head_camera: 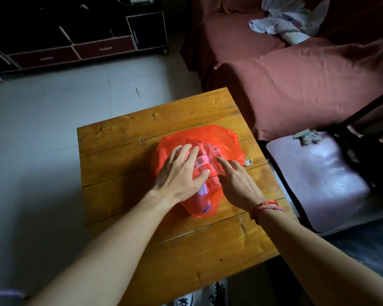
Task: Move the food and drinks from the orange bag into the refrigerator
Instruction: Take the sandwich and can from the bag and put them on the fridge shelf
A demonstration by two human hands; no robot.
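Now, orange bag [217, 136]: lies on the table [124, 151], under our fingers.
Left hand [181, 176]: fingers spread flat on it.
Right hand [239, 184]: fingers straight, touching its right side.

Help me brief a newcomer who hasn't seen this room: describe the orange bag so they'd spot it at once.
Find the wooden table beside the sofa draped in reddish cloth. The orange bag lies near its middle, under the left hand and right hand. It is thin see-through plastic with bottles showing inside, unlike the small pale scrap beside it.
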